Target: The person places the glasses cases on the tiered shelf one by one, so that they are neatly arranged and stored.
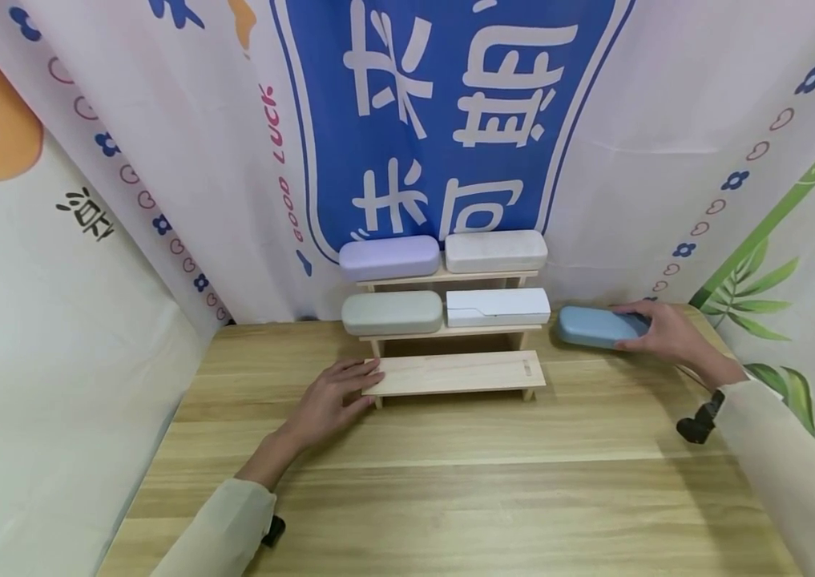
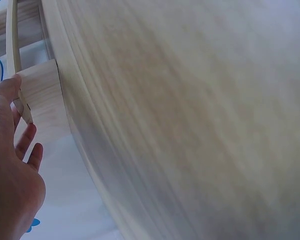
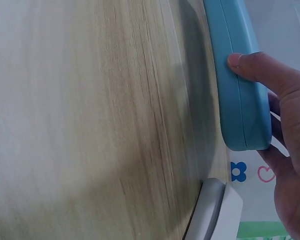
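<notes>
My right hand (image 1: 667, 332) grips a blue glasses case (image 1: 595, 327) by its right end, beside the wooden stepped rack (image 1: 457, 373). In the right wrist view the thumb lies on the side of the case and the fingers go behind it. My left hand (image 1: 335, 397) holds the left end of the rack's lowest step, fingertips on top and thumb at the front. On the middle step sit a grey-green case (image 1: 393, 312) and a white case with a flap (image 1: 498, 308). The top step bears a lilac case (image 1: 389, 258) and a pale grey-white case (image 1: 496, 252).
The rack stands toward the back of a wood-grain table (image 1: 450, 497). A printed curtain (image 1: 616, 176) hangs right behind it. A grey and white object (image 3: 215, 210) lies near the table's edge below the blue case in the right wrist view.
</notes>
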A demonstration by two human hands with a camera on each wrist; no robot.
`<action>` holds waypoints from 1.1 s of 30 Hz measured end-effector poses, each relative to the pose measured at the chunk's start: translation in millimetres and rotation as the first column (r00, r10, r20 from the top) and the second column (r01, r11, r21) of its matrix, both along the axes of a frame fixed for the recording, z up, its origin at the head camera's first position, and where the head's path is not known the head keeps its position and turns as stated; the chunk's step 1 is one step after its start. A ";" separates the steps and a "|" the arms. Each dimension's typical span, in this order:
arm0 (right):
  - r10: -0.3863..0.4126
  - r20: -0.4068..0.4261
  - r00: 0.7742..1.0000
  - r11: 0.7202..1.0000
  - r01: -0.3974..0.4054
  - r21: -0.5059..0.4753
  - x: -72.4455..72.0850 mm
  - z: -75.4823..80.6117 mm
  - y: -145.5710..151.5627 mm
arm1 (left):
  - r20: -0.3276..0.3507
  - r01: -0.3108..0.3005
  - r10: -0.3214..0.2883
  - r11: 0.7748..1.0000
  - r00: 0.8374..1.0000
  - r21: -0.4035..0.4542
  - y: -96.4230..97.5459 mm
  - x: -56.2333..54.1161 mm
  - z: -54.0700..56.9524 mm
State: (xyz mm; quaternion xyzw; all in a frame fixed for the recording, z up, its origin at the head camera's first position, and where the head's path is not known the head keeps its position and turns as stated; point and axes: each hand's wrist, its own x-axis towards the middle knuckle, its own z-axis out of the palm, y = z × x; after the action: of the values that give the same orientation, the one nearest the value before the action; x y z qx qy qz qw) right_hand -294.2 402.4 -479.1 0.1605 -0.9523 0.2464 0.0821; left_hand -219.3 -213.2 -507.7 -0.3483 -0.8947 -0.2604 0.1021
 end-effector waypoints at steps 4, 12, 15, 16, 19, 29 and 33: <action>0.013 -0.022 1.000 1.000 -0.013 0.004 1.7 3.5 -1.6 | -0.010 0.000 0.000 1.000 1.000 0.001 0.2 -1.0 0.3; 0.045 -0.060 0.997 0.998 -0.043 0.043 9.1 10.5 -6.0 | -0.036 0.008 -0.008 1.000 0.999 0.003 0.2 -2.0 -0.8; 0.056 -0.063 0.996 0.997 -0.052 0.059 12.5 11.1 -6.2 | -0.030 0.008 -0.008 1.000 1.000 0.003 0.1 -2.0 -0.4; 0.062 -0.066 0.996 0.996 -0.057 0.064 13.4 11.0 -6.0 | -0.034 0.010 -0.010 1.000 0.999 0.004 0.0 -2.0 -0.3; 0.073 -0.084 0.994 0.995 -0.067 0.071 15.8 10.8 -5.0 | -0.058 0.022 -0.022 1.000 0.998 0.012 0.0 -2.5 0.0; 0.089 -0.110 0.990 0.995 -0.083 0.058 24.0 14.2 -7.0 | -0.081 0.027 -0.025 0.999 0.996 0.025 -1.5 -2.5 2.2; 0.100 -0.107 0.989 0.994 -0.095 0.048 28.4 18.3 -10.7 | -0.094 0.031 -0.029 0.999 0.995 0.025 -2.4 -2.6 2.5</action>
State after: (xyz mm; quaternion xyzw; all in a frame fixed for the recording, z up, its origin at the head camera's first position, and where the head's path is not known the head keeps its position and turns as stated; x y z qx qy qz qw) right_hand -265.8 391.6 -460.9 0.2218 -0.9424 0.2206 0.1185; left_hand -221.9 -215.6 -505.2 -0.3721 -0.8801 -0.2571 0.1447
